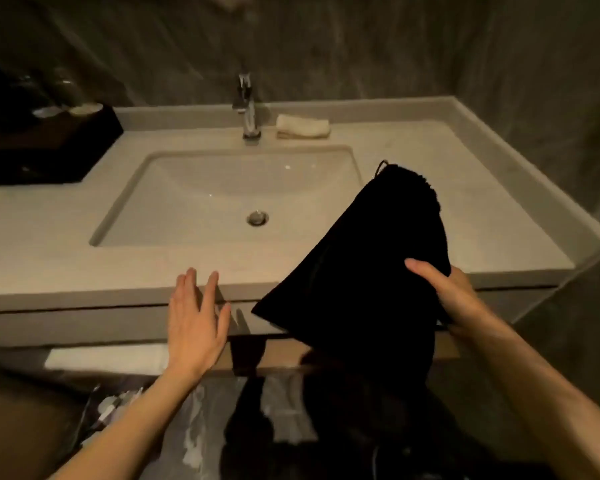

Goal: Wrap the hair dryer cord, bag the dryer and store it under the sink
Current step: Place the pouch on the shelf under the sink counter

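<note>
A black drawstring bag (368,258) is held up over the front right of the vanity counter (49,237), its gathered mouth pointing away from me. My right hand (454,299) grips the bag's near right edge. The hair dryer and its cord are not visible; whether they are inside the bag I cannot tell. My left hand (196,320) hovers flat with fingers spread in front of the counter's front edge, holding nothing. The white sink basin (201,188) lies in the middle of the counter.
A chrome faucet (248,109) stands behind the basin, with a rolled towel (303,126) to its right. A black tray (49,147) with small cups sits at back left. Below the counter is a shelf with a white towel (104,358), and a plastic-lined bin (222,427).
</note>
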